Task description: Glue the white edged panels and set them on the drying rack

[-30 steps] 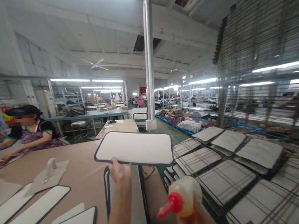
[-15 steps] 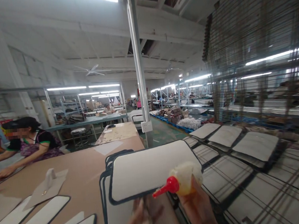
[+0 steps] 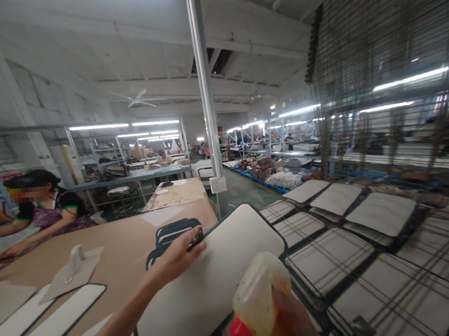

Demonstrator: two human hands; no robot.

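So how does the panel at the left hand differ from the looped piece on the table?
Edging: the panel has a dark border; the looped piece shows none. Fittings: the looped piece carries a raised loop and a small gold-coloured fitting; the panel's visible face is plain. Position: the panel is at the left hand; the looped piece lies on the brown tabletop. Both are pale.

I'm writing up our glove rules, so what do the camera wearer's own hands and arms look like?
The left hand wears no glove; its forearm is bare, with no sleeve or watch showing. The right hand, blurred, looks gloveless too, and no cuff shows there.
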